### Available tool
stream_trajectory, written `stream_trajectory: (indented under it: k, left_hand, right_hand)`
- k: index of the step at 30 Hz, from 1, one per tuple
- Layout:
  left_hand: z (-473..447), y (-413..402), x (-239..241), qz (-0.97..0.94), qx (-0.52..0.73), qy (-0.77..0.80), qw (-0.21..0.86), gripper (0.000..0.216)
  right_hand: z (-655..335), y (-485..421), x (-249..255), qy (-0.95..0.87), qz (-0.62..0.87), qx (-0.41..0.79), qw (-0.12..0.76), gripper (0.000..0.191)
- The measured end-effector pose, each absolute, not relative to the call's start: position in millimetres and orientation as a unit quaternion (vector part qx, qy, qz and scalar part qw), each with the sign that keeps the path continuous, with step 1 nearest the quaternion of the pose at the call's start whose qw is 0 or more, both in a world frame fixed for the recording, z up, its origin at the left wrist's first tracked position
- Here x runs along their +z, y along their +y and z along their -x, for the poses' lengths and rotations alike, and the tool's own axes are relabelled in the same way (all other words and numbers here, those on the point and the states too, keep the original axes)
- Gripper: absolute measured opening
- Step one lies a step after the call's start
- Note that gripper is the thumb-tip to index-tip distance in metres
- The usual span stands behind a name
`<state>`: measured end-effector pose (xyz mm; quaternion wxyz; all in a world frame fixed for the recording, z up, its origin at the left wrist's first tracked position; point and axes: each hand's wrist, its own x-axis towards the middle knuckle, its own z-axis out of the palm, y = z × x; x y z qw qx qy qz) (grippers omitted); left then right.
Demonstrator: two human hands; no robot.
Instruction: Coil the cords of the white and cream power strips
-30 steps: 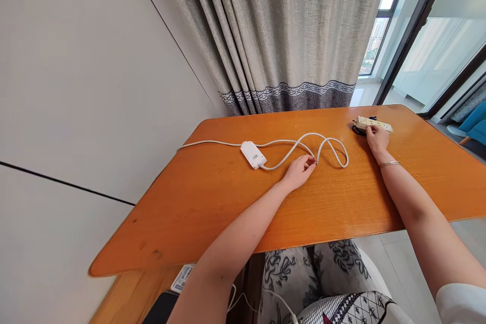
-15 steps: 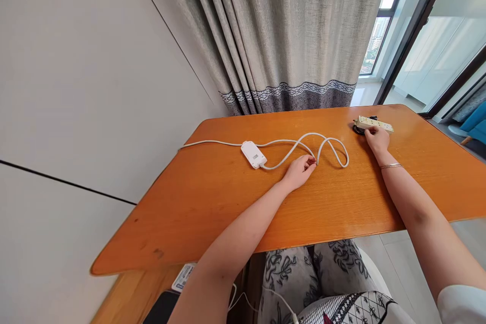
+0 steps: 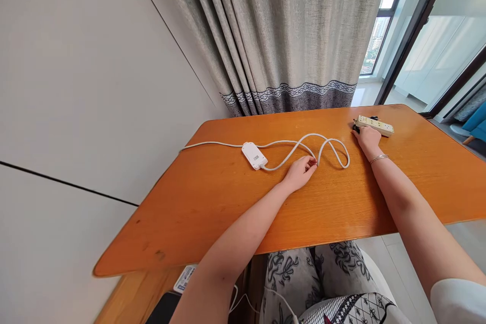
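Left hand (image 3: 299,172): rests on orange-brown wooden tabletop (image 3: 228,197), middle area; fingers curled, thumb and fingertips nearly together, pinching a thin round white cable (image 3: 313,134) where it bends.
White cable: leaves the fingertips two ways, one loop out to the right, crossing over itself, other run back leftward; lies between the two hands and left of the left hand.
Flat white plastic box with rounded corners (image 3: 254,156): left of left hand, a bit farther from the person, not touched; printed label faces up, cable joined at its near end.
Right hand (image 3: 368,139): arm stretched out, palm down, fingers half bent, at thin black cord (image 3: 356,128); fingertips partly hidden, can't tell if it's gripped.
Long cream plastic power strip (image 3: 380,125): just beyond right hand and extending right of it, near far right of tabletop, sockets up; well apart from left hand.
Black cord: bunched at the power strip's left end, by right fingertips.
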<state>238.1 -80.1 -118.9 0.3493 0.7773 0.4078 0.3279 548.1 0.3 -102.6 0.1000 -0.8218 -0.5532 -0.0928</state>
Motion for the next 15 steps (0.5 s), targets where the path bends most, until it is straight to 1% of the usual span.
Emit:
stream_trajectory:
  k: [8,15]
  left_hand:
    - [-239.1,-80.5,-117.8,-0.786,0.322,0.401,0.343,0.010]
    - [-237.5,-82.4,-114.9,-0.796,0.313,0.400,0.330,0.011]
  right_hand:
    - [-552.0,4.0,-104.3,-0.575,0.808,-0.094,0.087,0.038]
    - [-556.7,-0.4,-105.4,-0.584,0.800,-0.098,0.098,0.039]
